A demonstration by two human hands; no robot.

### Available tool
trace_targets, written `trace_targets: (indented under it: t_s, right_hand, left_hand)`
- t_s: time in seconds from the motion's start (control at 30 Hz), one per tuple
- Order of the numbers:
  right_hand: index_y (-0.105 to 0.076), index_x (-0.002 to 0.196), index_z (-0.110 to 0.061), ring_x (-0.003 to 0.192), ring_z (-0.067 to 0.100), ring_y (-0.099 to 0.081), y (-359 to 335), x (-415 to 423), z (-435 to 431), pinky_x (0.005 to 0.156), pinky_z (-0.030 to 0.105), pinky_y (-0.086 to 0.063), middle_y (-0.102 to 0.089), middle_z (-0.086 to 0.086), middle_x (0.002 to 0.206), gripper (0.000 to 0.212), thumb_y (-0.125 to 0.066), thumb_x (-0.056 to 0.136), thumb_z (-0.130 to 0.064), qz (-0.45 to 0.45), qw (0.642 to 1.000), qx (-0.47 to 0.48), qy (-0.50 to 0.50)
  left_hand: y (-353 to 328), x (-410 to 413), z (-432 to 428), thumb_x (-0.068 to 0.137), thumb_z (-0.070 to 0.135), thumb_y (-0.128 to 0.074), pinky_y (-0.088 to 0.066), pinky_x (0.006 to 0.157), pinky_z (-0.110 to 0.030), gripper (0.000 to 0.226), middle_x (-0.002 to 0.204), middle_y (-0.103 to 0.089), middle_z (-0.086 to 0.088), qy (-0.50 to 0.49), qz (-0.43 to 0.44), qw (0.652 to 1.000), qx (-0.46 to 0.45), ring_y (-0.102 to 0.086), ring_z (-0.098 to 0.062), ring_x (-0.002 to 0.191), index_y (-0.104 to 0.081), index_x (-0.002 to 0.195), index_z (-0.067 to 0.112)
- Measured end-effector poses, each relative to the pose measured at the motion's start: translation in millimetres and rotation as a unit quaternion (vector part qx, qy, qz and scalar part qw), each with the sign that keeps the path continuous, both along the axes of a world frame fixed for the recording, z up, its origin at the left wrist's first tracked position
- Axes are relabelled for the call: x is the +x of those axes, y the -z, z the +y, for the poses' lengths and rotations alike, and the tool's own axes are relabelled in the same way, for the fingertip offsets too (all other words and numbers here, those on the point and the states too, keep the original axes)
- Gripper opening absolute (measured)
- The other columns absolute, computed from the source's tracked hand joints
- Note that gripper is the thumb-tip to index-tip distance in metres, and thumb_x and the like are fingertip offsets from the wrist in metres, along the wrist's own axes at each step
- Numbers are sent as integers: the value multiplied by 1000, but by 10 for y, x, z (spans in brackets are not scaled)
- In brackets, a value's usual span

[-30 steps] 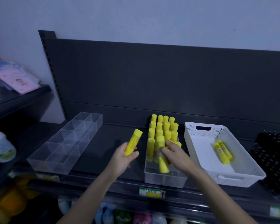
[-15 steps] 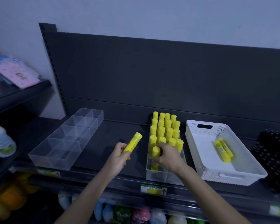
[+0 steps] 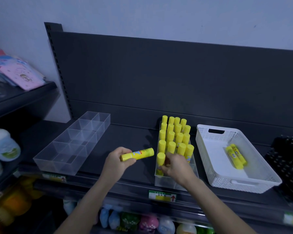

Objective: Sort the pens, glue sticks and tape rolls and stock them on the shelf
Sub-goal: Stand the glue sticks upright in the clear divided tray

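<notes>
Several yellow glue sticks (image 3: 175, 132) stand upright in rows in a clear narrow tray (image 3: 174, 182) on the dark shelf. My right hand (image 3: 175, 163) pinches one more glue stick (image 3: 160, 159), upright at the front left of those rows inside the tray. Left of the tray, my left hand (image 3: 116, 162) grips another yellow glue stick (image 3: 139, 154), which lies almost level above the shelf. Two glue sticks (image 3: 236, 156) lie in a white perforated basket (image 3: 260, 179) on the right.
A clear divided organiser (image 3: 74, 142) sits at the left of the shelf. A black holder (image 3: 287, 162) stands at the far right. Pink packets (image 3: 19, 73) lie on a side shelf at left. Bottles and coloured items fill the lower shelf.
My right hand brought its glue stick from tilted to upright in the tray's front row. The glue stick in my left hand tipped from upright to nearly level.
</notes>
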State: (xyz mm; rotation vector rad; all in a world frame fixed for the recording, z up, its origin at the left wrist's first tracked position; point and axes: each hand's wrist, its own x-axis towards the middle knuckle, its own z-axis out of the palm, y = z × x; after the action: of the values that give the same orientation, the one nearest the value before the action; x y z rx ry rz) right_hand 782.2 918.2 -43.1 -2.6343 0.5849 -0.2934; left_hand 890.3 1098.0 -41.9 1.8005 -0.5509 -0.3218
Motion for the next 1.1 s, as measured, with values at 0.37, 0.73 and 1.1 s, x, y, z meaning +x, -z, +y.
trace_targets:
  t_s: [0.37,0.73,1.1]
  right_hand:
    - [-60,121,-19,107,9,-45,-506,-360,-26,93,21,-37,-52,-21,97,45,-72,79,-27,-87,993,72,-21]
    - [-60,87,-21,70,7,-53,-378,-483,-106,61,11,-39,-59,-6,77,14,-70,80,-14,-148,979,143,14]
    - [-61,94,-9,82,18,-53,-34,-198,-60,67,27,-40,-62,6,89,20,-67,82,-24,-59,994,79,43]
  left_hand:
    - [-508,-222,-90,72,-13,-69,-50,62,-13,37,81,-58,-2,85,12,991,-98,-56,-10,68,-54,87,18]
    - [-355,-267,-690,79,15,-72,-46,73,-18,43,108,-57,5,134,-97,984,61,-54,-7,80,-56,119,17]
    - [-150,-242,-703,81,10,-67,-39,56,-15,17,65,-50,9,189,-141,961,142,-43,-3,57,-66,98,8]
